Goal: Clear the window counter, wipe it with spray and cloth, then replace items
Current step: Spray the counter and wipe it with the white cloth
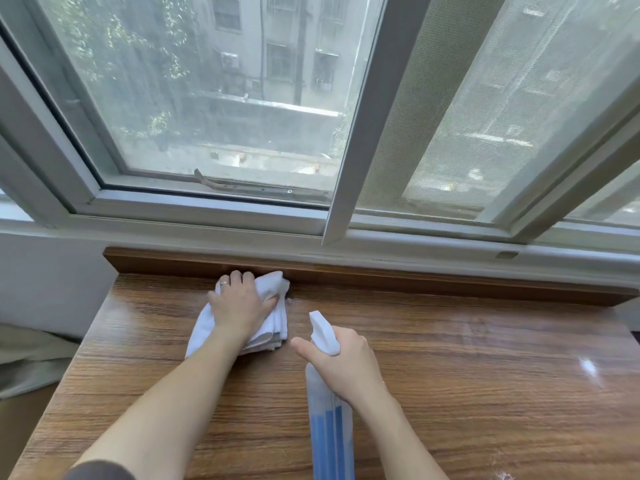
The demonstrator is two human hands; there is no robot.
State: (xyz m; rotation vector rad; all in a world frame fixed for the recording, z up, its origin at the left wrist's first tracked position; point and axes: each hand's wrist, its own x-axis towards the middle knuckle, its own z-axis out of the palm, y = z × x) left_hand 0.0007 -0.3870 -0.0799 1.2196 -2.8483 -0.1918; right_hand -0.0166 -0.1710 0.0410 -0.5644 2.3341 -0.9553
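Note:
A wood-grain counter (467, 368) runs below the window, with a raised wooden back ledge (415, 278). My left hand (239, 303) lies flat on a folded white cloth (277, 327), pressing it onto the counter close to the back ledge. My right hand (343, 362) grips the neck of a clear spray bottle (330, 431) holding blue liquid. Its white nozzle (322, 332) points away from me, just right of the cloth. The bottle body hangs toward the bottom edge of the view.
A sliding window (225, 116) with a grey frame and a mesh screen panel (502, 109) stands behind the ledge. A white wall (45, 282) is at the left, with pale fabric (27, 358) below it beside the counter's left edge. The counter surface shines at the right.

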